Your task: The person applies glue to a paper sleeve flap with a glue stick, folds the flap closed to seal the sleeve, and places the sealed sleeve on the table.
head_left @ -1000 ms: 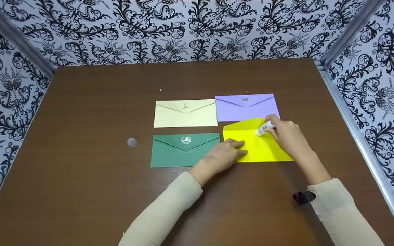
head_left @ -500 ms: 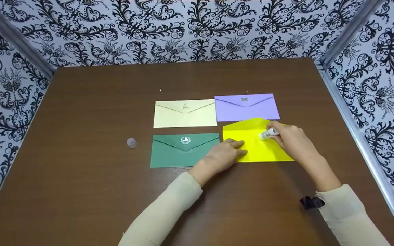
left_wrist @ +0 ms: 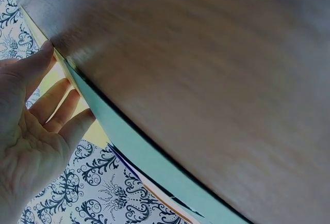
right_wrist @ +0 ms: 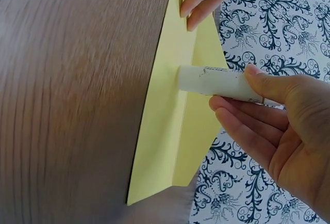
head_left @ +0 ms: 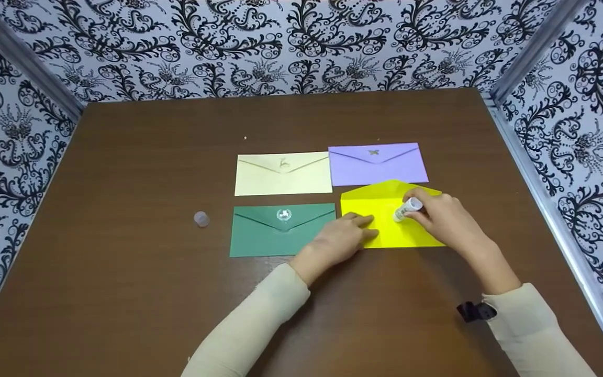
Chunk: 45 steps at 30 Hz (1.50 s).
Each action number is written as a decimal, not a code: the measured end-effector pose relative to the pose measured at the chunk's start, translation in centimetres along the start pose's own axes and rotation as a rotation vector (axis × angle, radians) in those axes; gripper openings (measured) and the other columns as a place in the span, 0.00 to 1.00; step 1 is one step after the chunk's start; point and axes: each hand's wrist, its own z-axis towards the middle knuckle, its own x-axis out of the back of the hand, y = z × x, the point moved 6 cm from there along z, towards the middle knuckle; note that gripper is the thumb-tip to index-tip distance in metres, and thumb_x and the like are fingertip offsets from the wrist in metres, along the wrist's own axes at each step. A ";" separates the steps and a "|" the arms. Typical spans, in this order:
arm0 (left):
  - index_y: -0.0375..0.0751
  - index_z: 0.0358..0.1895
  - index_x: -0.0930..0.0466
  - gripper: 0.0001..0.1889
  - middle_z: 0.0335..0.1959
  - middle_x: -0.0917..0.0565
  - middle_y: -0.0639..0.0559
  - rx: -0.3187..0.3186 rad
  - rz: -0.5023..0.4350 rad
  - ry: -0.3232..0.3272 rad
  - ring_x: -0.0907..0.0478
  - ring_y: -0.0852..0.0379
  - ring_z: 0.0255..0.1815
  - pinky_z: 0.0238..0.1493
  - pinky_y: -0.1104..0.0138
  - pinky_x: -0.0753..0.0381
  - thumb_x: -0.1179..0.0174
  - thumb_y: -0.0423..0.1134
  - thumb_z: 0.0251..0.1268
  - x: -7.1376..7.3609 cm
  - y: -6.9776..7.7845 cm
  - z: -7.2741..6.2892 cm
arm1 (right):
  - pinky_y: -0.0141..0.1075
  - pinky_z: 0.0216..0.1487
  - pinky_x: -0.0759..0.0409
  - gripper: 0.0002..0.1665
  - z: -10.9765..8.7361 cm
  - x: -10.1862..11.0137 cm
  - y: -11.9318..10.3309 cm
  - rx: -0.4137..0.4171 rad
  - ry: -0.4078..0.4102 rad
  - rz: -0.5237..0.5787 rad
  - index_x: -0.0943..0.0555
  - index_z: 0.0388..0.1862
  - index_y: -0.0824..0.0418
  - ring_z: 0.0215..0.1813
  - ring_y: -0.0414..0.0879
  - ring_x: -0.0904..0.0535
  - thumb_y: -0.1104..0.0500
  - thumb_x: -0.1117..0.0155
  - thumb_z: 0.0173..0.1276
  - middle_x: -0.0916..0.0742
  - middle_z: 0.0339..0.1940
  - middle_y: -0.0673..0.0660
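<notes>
A yellow envelope point(head_left: 359, 207) lies on the table with its flap folded out toward the far side. My left hand point(head_left: 338, 238) rests its fingertips on the envelope's left part; the same hand point(left_wrist: 41, 126) shows in the left wrist view. Between thumb and fingers my right hand point(head_left: 445, 217) grips a white glue stick point(head_left: 407, 209), its tip down against the yellow paper. In the right wrist view the glue stick point(right_wrist: 216, 82) touches the envelope point(right_wrist: 160, 115) below the flap's crease. Under my left forearm's side, a green envelope point(head_left: 270, 235) lies closed.
A cream envelope point(head_left: 283, 180) and a purple envelope point(head_left: 377, 170) lie side by side behind. A small translucent cap point(head_left: 201, 219) sits to the left on the brown table point(head_left: 123, 262). Patterned walls point(head_left: 301, 47) border the table at the back and sides.
My right hand has moved the glue stick slightly nearer over the yellow envelope and tilted it more upright. My left hand has stayed in place.
</notes>
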 end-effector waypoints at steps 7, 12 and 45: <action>0.63 0.69 0.26 0.21 0.74 0.29 0.55 -0.010 0.009 0.006 0.29 0.53 0.72 0.68 0.63 0.23 0.47 0.41 0.77 0.1 0.0 -0.1 | 0.49 0.43 0.14 0.20 0.5 -0.6 -0.2 -0.012 0.016 0.041 0.22 0.55 0.59 0.38 0.54 0.17 0.57 0.31 0.67 0.12 0.47 0.65; 0.62 0.69 0.26 0.21 0.74 0.29 0.54 -0.024 0.013 0.009 0.29 0.52 0.72 0.68 0.63 0.24 0.48 0.40 0.77 0.2 0.0 -0.1 | 0.53 0.45 0.13 0.20 0.9 -1.2 -0.3 -0.033 0.033 0.051 0.23 0.57 0.58 0.42 0.59 0.14 0.55 0.33 0.69 0.12 0.47 0.65; 0.65 0.69 0.26 0.20 0.75 0.31 0.57 0.027 0.018 -0.027 0.30 0.54 0.72 0.68 0.64 0.24 0.50 0.43 0.79 0.0 0.1 0.0 | 0.59 0.51 0.16 0.17 2.0 -1.3 -0.1 -0.109 0.058 0.091 0.27 0.55 0.66 0.50 0.66 0.16 0.63 0.36 0.71 0.15 0.50 0.69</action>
